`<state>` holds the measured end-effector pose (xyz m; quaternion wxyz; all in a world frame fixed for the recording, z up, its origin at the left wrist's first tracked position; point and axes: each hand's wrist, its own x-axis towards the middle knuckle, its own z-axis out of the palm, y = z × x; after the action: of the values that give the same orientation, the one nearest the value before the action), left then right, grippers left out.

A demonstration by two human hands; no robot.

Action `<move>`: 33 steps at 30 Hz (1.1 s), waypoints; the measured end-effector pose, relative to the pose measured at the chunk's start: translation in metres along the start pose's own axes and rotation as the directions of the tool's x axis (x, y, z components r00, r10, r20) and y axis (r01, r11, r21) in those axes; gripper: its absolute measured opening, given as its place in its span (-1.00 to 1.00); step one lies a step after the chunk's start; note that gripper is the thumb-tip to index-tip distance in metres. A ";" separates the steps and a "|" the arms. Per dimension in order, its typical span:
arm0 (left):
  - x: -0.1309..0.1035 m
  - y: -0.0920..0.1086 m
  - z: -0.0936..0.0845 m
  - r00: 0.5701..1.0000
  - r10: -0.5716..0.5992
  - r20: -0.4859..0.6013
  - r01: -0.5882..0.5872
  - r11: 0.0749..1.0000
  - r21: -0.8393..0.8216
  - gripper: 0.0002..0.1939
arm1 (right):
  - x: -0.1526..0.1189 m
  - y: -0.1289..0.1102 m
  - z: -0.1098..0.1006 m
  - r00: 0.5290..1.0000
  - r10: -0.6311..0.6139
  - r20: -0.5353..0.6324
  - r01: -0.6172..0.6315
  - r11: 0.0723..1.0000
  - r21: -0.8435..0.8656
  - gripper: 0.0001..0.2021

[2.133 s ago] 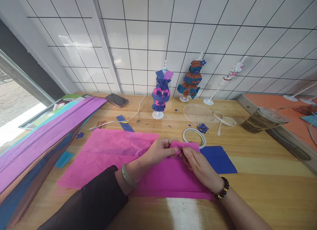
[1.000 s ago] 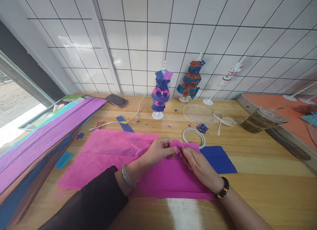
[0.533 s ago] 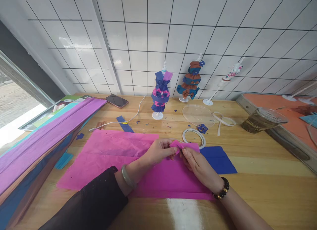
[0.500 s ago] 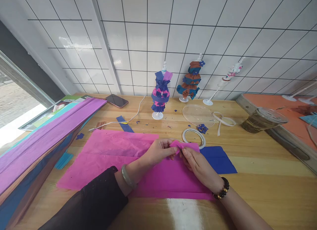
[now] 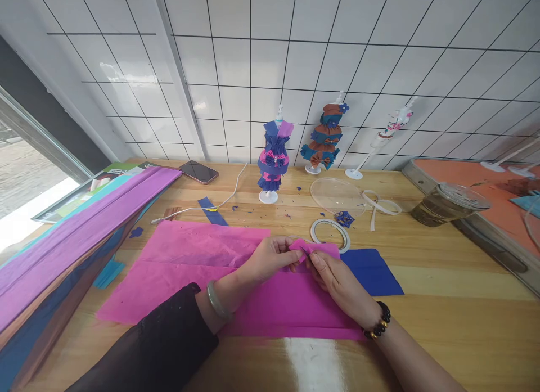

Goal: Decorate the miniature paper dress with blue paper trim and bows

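Between both hands is a small piece of pink tissue paper (image 5: 325, 248), gathered where the fingertips meet. My left hand (image 5: 276, 256) pinches its left end between thumb and fingers. The thumb and fingers of my right hand (image 5: 331, 273) close on its middle. A thin dark shape shows at the pinch, too small to make out. Beneath the hands lies a large pink tissue sheet (image 5: 194, 251), its right part a deeper pink and partly covered by my forearms. A roll of white double-sided tape (image 5: 314, 234) rests just behind the right hand. Dark blue paper (image 5: 373, 273) lies to its right.
Small dress forms in blue-pink paper (image 5: 274, 161) and brown-teal paper (image 5: 327, 136) stand near the tiled wall, beside a leaning white form (image 5: 379, 139). A phone (image 5: 199, 171) and cable lie behind. Folded purple paper (image 5: 93, 226) is left, a lidded cup (image 5: 447, 205) right.
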<state>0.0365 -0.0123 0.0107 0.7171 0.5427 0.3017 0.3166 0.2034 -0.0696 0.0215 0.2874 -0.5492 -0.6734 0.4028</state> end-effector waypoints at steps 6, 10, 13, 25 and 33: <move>0.001 -0.001 -0.001 1.000 0.019 -0.006 -0.019 1.000 0.016 -0.68 | 0.000 0.000 0.000 1.000 -0.003 -0.010 0.003 1.000 -0.006 -0.64; 0.001 -0.001 -0.001 1.000 0.015 -0.014 -0.015 1.000 -0.006 -0.68 | 0.000 0.000 -0.001 1.000 -0.005 -0.011 0.005 1.000 -0.022 -0.64; 0.001 -0.001 0.000 1.000 0.014 -0.019 -0.014 1.000 -0.006 -0.69 | -0.001 -0.001 -0.001 1.000 -0.006 -0.010 0.006 1.000 -0.021 -0.64; 0.001 -0.001 0.000 0.999 0.024 -0.027 -0.024 1.000 -0.019 -0.71 | 0.000 0.001 0.000 1.000 -0.011 -0.011 0.011 1.000 -0.012 -0.64; 0.001 -0.001 0.000 0.999 -0.001 -0.046 0.000 1.000 -0.019 -0.69 | 0.001 0.004 0.001 1.000 0.000 -0.018 0.001 1.000 0.022 -0.65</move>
<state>0.0374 -0.0118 0.0101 0.7150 0.5284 0.3153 0.3319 0.2045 -0.0686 0.0178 0.2994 -0.5495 -0.6665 0.4051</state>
